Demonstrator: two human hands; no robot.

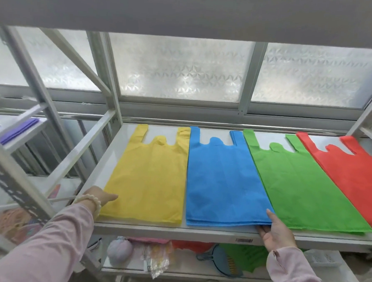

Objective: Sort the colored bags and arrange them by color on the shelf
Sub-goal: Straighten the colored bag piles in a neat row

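Four flat stacks of handled bags lie side by side on the grey metal shelf (150,226), handles pointing toward the frosted window (180,69) behind it. From left to right the order is: yellow bags (148,177), blue bags (224,181), green bags (303,190), red bags (351,175). The yellow and blue stacks lie nearly square to the shelf front and almost touch along their long edges. The green stack is angled, its near end further right; its left edge overlaps or abuts the blue stack, and the red stack overlaps its right edge. The left hand (100,197), in a pink sleeve with a pale bead bracelet (89,201) at the wrist, rests at the near left corner of the yellow bags with fingers extended flat, not gripping. The right hand (277,232) pinches the near right corner of the blue bags, thumb on top and fingers under the stack at the shelf's front lip. Purple bags (19,130) lie on a neighbouring shelf at far left. Assorted items sit on the lower shelf (185,268), partly hidden.
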